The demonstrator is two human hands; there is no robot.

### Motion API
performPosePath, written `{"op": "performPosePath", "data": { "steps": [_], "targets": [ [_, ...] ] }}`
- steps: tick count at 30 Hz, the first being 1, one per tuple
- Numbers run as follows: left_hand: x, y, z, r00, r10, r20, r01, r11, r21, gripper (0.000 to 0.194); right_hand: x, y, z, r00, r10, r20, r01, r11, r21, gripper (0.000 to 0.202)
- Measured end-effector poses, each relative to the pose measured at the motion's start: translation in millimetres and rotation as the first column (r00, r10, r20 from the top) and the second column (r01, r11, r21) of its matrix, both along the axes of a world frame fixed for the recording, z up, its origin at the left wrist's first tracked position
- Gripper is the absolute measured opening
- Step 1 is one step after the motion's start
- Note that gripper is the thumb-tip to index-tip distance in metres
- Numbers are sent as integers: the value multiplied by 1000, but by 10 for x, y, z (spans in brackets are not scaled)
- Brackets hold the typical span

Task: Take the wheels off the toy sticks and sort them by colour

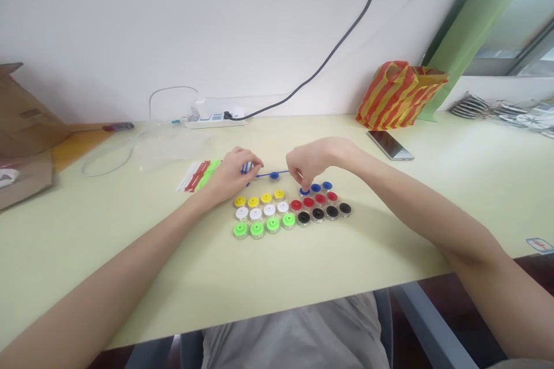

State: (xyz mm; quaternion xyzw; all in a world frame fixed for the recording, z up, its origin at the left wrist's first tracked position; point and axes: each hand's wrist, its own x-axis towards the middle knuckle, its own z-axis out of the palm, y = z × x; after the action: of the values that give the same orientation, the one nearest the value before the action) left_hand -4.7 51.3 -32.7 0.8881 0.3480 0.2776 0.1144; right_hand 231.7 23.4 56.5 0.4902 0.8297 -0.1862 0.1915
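My left hand (238, 172) rests on the table, its thumb and index finger curled together. Whether anything is pinched there I cannot make out. Blue plastic strips (247, 168) show through the loop of those fingers. A thin blue rod (283, 172) lies between my hands, and a round blue-topped piece (274, 175) sits at its middle. My right hand (309, 162) points down with fingertips closed on a blue-topped disc (304, 191), at the left end of a short blue row. Nearer me are rows of yellow (253, 202), white (269, 210), green (272, 224), red (320, 199) and black discs (318, 214).
White, red and green strips (201, 176) lie left of my left hand. Behind them are a clear plastic bag (173, 147) and a power strip (216, 121). A phone (390, 145) and a striped bag (398, 95) are at right, a cardboard box (28, 121) at left.
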Motion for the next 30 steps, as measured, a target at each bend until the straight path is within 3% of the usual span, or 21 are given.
{"op": "performPosePath", "data": {
  "steps": [3,9,13,17,23,30],
  "targets": [
    [2,-7,-4,1000,6,12,-5,1000,-10,23,-23,-7,-14,1000,12,11,-12,1000,-23,15],
    [43,-50,28,1000,5,6,-5,999,-52,25,-6,-6,-18,1000,-31,-6,31,997,70,19],
    [63,-55,30,1000,-19,11,20,998,-58,28,67,83,-47,993,-91,-76,96,993,68,29],
    [73,-32,-2,999,-35,12,35,998,-48,30,203,233,-78,990,-138,-31,140,986,86,29],
    [79,11,-48,998,-58,-5,58,998,-30,33,329,413,-130,991,-74,-110,84,992,90,15],
    [78,7,-45,999,-48,-16,49,999,11,36,283,432,-182,984,1,-177,12,997,74,12]
  ]
}}
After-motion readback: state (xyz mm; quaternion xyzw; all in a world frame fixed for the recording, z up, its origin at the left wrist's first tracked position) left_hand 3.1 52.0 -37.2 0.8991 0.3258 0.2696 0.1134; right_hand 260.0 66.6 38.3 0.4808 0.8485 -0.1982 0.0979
